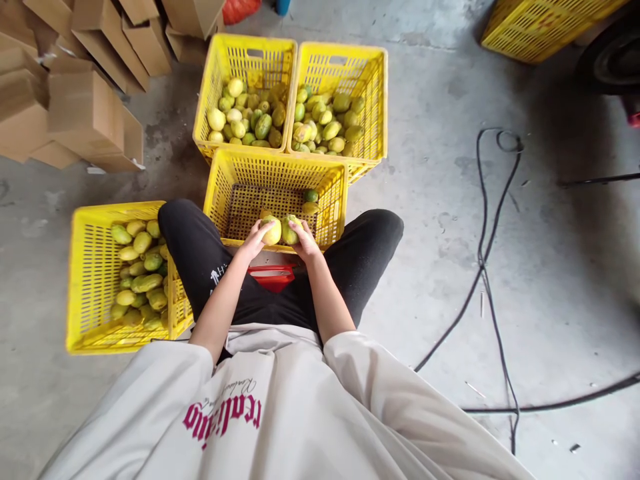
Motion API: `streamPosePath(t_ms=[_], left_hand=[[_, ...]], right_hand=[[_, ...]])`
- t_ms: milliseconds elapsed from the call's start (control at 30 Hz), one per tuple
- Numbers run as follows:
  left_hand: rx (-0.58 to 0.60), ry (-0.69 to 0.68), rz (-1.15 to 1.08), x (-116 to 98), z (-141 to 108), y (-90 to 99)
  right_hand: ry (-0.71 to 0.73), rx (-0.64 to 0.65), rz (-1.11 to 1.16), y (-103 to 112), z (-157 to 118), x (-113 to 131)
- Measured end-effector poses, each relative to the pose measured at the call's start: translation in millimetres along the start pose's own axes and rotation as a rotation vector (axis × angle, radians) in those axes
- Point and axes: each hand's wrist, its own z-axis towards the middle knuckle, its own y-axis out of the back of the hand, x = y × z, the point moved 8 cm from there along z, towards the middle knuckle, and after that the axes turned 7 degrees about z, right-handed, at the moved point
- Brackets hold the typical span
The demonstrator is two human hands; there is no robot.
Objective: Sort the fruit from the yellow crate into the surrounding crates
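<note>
My left hand [255, 239] is wrapped round a pale yellow fruit [271, 231]. Beside it, my right hand [305, 241] grips a greener fruit [290, 230], and the two fruits are side by side, nearly touching. Both are held over the near edge of a yellow crate [227, 200] between my knees. Inside that crate a dark green fruit [311, 195] and a yellow fruit [310, 208] lie at the right; another fruit shows partly behind my left hand's fruit.
Two yellow crates [200, 113] [383, 107] of fruit stand beyond the middle one. Another fruit-filled crate [80, 280] is at my left. Cardboard boxes [87, 110] lie at the upper left, a black cable [483, 267] on the floor at right.
</note>
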Motion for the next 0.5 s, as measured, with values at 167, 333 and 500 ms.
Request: streamPosePath(t_ms=[167,333,500], left_hand=[[-0.059,0.049,-0.070,0.3,3.1,3.9],[-0.046,-0.031,-0.068,-12.0,2.2,9.5],[0.009,-0.104,-0.004,-15.9,3.6,8.8]], right_hand=[[-0.059,-0.007,0.044,-4.5,2.6,0.1],[-0.102,0.055,0.080,-10.5,-2.9,1.4],[-0.071,0.121,0.021,-12.2,-9.9,2.0]])
